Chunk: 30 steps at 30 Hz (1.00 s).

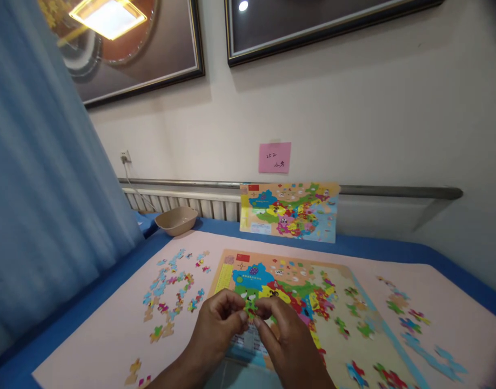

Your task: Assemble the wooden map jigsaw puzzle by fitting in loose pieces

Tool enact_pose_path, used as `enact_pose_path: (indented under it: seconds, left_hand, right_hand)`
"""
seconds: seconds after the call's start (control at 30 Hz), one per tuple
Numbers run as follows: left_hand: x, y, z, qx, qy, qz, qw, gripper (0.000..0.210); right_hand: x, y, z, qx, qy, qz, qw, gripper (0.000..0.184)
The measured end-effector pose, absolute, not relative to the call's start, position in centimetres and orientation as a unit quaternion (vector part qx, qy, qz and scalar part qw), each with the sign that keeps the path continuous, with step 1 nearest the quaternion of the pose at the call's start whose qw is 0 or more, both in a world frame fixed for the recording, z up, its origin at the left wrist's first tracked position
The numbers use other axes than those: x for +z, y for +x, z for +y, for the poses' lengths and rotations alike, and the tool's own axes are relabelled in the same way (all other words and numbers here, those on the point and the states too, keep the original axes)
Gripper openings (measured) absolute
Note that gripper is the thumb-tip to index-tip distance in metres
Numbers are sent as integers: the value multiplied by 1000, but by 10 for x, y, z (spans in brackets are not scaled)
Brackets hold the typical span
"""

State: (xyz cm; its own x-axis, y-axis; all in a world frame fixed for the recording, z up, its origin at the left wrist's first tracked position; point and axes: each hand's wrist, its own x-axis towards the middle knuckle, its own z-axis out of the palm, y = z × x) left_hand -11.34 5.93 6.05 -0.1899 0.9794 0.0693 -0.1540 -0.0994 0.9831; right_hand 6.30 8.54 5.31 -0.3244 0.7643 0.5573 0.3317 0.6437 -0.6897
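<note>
Centrally, left hand (218,329) and right hand (288,337) meet at 6 o'clock over the near edge of the map puzzle board (290,302), fingertips of both pinched shut on one small green puzzle piece (250,308) held just above the board. Loose puzzle pieces (171,294) are scattered on the pink mat (110,335) at 9 o'clock, with more at 3 o'clock. At 12 o'clock a reference map sheet (289,212) leans on the wall under a pink sticky note (274,157); a beige bowl (176,220) sits at 10 o'clock.
</note>
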Motion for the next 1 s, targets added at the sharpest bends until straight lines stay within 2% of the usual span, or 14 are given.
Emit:
enact_pose_path:
  seconds: [1.0]
  left_hand:
    - [61, -107, 55, 604, 421, 472, 484, 23]
  right_hand:
    - [53, 65, 81, 316, -382, -748, 441, 21]
